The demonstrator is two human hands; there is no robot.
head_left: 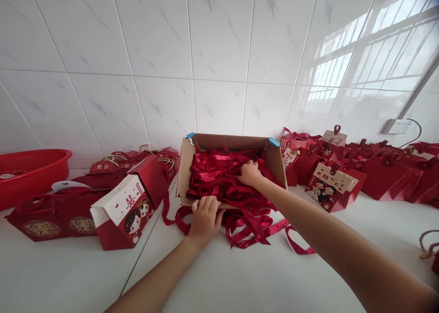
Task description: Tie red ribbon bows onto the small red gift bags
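Note:
A cardboard box [233,142] with its top open sits against the tiled wall, heaped with dark red satin ribbons [212,171]. My left hand [206,217] has its fingers curled over the box's front edge. Inside, my right hand [249,173] reaches into the ribbon pile at the right of centre, its fingers bent around some ribbon; the fingertips are partly hidden. Loose ribbon loops [252,230] spill over the front edge onto the white table [219,276]. Blue clips [274,142] are on the box's back corners.
Left of the box stand a red and white gift box [125,214], more red gift boxes [44,214] and a red plastic basin [34,159]. Several gift boxes [329,187] crowd the right side. A white socket [397,126] with a cable is on the wall.

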